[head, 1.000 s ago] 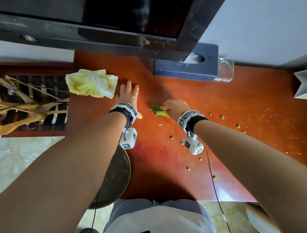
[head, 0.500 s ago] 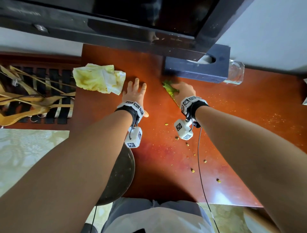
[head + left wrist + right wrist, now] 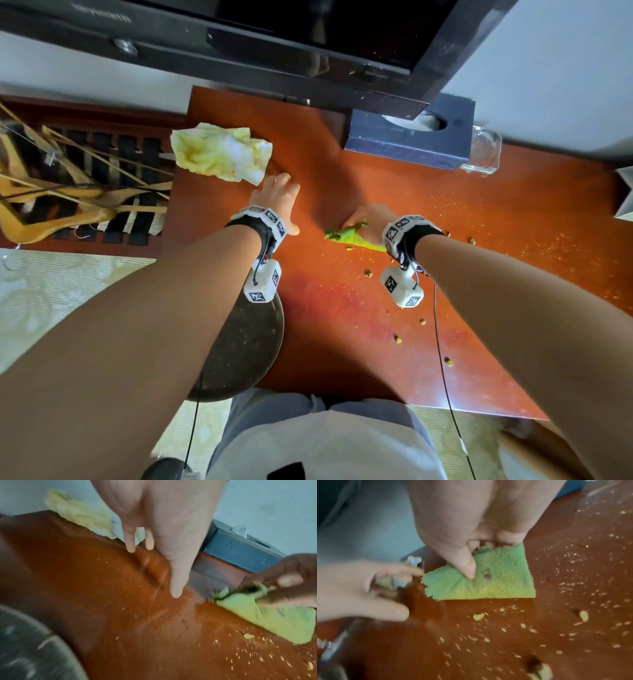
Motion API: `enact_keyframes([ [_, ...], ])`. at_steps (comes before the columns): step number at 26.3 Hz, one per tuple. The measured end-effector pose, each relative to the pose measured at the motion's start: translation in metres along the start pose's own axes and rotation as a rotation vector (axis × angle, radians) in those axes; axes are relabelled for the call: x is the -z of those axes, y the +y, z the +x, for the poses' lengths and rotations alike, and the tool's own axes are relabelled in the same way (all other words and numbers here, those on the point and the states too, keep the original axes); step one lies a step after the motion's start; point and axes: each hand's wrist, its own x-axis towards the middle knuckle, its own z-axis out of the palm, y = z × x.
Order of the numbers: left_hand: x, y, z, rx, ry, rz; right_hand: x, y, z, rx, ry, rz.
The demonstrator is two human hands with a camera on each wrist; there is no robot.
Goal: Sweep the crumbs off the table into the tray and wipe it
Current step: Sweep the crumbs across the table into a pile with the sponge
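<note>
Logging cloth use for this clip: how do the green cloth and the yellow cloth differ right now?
The green cloth is held by the right hand among crumbs; the yellow cloth lies unheld beyond the left hand. The green cloth looks smaller and flatter; the yellow cloth is crumpled and stained. Both lie on the table.

Bare table (image 3: 342,308) between the hands, tissue box (image 3: 407,144) and glass (image 3: 483,150) blocking the far edge, yellow cloth (image 3: 219,154) far left

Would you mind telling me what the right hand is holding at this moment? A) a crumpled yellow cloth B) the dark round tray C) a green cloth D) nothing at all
C: the right hand pinches the green cloth against the table, thumb pressed on top, with crumbs scattered just in front of it.
</note>
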Motion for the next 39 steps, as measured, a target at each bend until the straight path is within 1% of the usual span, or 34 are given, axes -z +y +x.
enact_keyframes([
  [2,-0.006,-0.007,-0.013,0.031,0.009,-0.025,0.004,0.001,0.007,-0.077,0.187,0.078],
  [3,-0.01,-0.012,-0.021,0.072,0.006,-0.026,0.005,-0.002,0.012,-0.127,0.287,0.126],
  [4,-0.015,-0.015,-0.028,0.116,0.0,-0.026,0.004,-0.003,0.017,-0.178,0.357,0.178],
  [5,-0.02,-0.017,-0.033,0.157,-0.003,-0.025,0.004,-0.004,0.02,-0.221,0.396,0.226],
  [7,-0.031,-0.02,-0.039,0.21,-0.015,-0.026,0.0,-0.009,0.026,-0.268,0.405,0.279],
  [9,-0.039,-0.023,-0.042,0.224,-0.066,-0.03,-0.004,-0.019,0.029,-0.265,0.377,0.259],
  [11,-0.049,-0.03,-0.045,0.228,-0.136,-0.055,-0.012,-0.038,0.04,-0.179,0.317,0.157],
  [12,-0.053,-0.031,-0.046,0.222,-0.147,-0.058,-0.015,-0.046,0.046,-0.119,0.288,0.096],
  [16,-0.06,-0.031,-0.048,0.21,-0.099,-0.036,-0.03,-0.075,0.06,0.135,0.165,-0.078],
  [18,-0.06,-0.032,-0.05,0.205,-0.089,-0.042,-0.041,-0.083,0.055,0.257,0.071,-0.132],
  [19,-0.059,-0.033,-0.049,0.205,-0.089,-0.044,-0.044,-0.083,0.049,0.291,0.029,-0.155],
  [22,-0.059,-0.033,-0.05,0.202,-0.081,-0.053,-0.048,-0.07,0.031,0.343,-0.086,-0.261],
  [25,-0.059,-0.033,-0.052,0.194,-0.056,-0.048,-0.046,-0.056,0.02,0.332,-0.195,-0.355],
  [27,-0.058,-0.032,-0.052,0.197,-0.051,-0.032,-0.045,-0.05,0.017,0.3,-0.217,-0.369],
  [29,-0.056,-0.03,-0.053,0.202,-0.068,-0.031,-0.04,-0.047,0.012,0.237,-0.215,-0.316],
  [31,-0.054,-0.026,-0.052,0.188,-0.063,-0.038,-0.031,-0.041,0.006,0.129,-0.127,-0.161],
  [33,-0.05,-0.018,-0.051,0.133,-0.03,-0.037,-0.02,-0.031,0.003,0.019,0.034,0.047],
  [35,-0.046,-0.01,-0.045,0.054,-0.001,-0.041,-0.01,-0.018,0.004,-0.07,0.188,0.123],
  [37,-0.042,-0.001,-0.039,0.004,-0.012,-0.028,-0.002,-0.004,0.004,-0.168,0.321,0.167],
  [39,-0.043,0.01,-0.032,-0.007,-0.046,0.009,0.002,0.013,0.002,-0.278,0.395,0.217],
])
